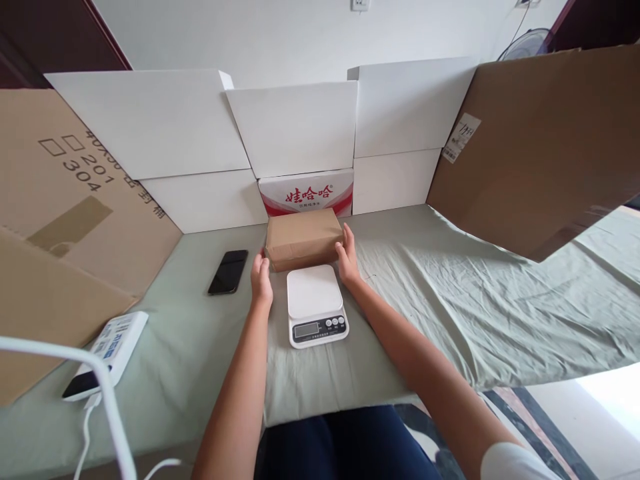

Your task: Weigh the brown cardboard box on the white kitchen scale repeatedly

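Clasped between the left hand (261,279) and right hand (347,257) — a sealed brown parcel (303,238), contents unseen — behind the white scale (315,303).

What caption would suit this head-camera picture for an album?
Both hands, left hand and right hand, grip a brown parcel behind a white kitchen scale on a green-sheeted table.

Bright, soft daylight; sharp, edges warped.

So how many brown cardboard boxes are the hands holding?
1. The brown box sits behind the white scale, with the left hand and right hand on its ends. Flat cardboard sheets lean at both sides.
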Tool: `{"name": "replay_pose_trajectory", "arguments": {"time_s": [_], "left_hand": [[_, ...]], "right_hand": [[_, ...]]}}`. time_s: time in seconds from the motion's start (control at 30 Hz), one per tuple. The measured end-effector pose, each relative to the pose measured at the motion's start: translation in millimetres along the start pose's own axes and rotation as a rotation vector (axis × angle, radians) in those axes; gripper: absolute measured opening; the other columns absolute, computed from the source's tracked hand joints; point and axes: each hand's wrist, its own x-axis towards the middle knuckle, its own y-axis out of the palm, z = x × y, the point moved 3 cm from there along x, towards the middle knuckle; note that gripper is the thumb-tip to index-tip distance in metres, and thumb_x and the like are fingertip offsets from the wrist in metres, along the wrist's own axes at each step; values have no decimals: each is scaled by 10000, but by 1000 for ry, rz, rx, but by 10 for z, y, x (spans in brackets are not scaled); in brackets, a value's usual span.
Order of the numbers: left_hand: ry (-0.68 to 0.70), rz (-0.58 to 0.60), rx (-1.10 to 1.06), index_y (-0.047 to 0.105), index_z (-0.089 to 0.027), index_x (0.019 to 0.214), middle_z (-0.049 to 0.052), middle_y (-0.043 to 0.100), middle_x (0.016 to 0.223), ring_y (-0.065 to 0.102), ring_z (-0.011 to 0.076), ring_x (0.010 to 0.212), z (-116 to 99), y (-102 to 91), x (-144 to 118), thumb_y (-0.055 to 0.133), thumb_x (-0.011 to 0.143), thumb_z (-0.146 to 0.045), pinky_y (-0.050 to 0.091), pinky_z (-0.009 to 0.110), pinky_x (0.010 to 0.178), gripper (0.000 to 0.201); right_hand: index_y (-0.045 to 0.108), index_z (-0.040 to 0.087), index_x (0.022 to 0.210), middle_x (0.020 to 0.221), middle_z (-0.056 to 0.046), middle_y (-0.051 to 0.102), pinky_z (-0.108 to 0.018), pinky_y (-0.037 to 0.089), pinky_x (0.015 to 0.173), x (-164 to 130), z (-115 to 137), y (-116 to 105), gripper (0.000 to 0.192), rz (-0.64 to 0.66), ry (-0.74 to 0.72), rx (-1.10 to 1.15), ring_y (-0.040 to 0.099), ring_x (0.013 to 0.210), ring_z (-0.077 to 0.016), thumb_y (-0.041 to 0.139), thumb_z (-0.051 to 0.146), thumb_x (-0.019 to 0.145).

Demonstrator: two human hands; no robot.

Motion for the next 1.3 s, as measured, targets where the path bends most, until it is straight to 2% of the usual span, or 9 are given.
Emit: {"name": "replay_pose_trajectory", "arguments": {"time_s": [0.1, 0.2, 0.5, 0.7, 0.93, 1.07, 1.3], "left_hand": [[-41, -141, -51, 549, -224, 1424, 124, 454, 1592, 398, 255, 1492, -18, -114, 18, 574, 874, -512, 320, 400, 1203, 621], [-48, -167, -82, 551, -204, 1432, 139, 440, 1600, 407, 246, 1488, -45, -158, 25, 565, 878, -505, 333, 378, 1195, 631], [-135, -68, -68, 595, -227, 1396, 136, 513, 1548, 448, 256, 1463, -20, -69, -5, 569, 890, -533, 345, 408, 1194, 591], [-159, -31, -64, 592, -197, 1390, 162, 509, 1546, 446, 288, 1462, -11, -36, -10, 582, 865, -611, 338, 433, 1200, 669], [-99, 32, -47, 620, -198, 1348, 166, 575, 1479, 514, 296, 1409, -30, -2, -25, 580, 839, -698, 397, 426, 1164, 715], [-85, 40, -58, 645, -203, 1322, 155, 612, 1439, 535, 297, 1390, -37, 3, -36, 603, 832, -684, 403, 434, 1161, 688], [-85, 56, -65, 666, -198, 1286, 151, 635, 1405, 540, 299, 1384, -39, 21, -44, 622, 842, -627, 396, 445, 1169, 619]], "right_hand": [[261, 292, 1582, 1710, -27, 226, -453, 177, 1303, 11, -29, -79, 725, -61, 3, -7, 195, 1598, -228, 459, 599, 956], [236, 293, 1593, 1715, -34, 214, -483, 180, 1300, 22, -69, -125, 738, -93, 67, 23, 172, 1606, -235, 458, 591, 955], [284, 280, 1571, 1694, -74, 277, -513, 299, 1252, 40, -151, -84, 731, -42, 89, 15, 292, 1566, -261, 441, 621, 944], [363, 267, 1539, 1657, -78, 360, -505, 285, 1261, 39, -144, -85, 688, -31, 122, 16, 331, 1547, -261, 459, 587, 938], [380, 233, 1531, 1635, -100, 397, -494, 302, 1254, 35, -104, -65, 687, -25, 150, 34, 371, 1524, -270, 481, 552, 932], [389, 218, 1528, 1619, -106, 422, -479, 296, 1260, 29, -36, -48, 708, 0, 134, 35, 404, 1504, -268, 495, 564, 919], [410, 231, 1509, 1609, -93, 441, -505, 269, 1269, 14, 35, -32, 706, 18, 139, 46, 378, 1519, -281, 522, 569, 900]]}}
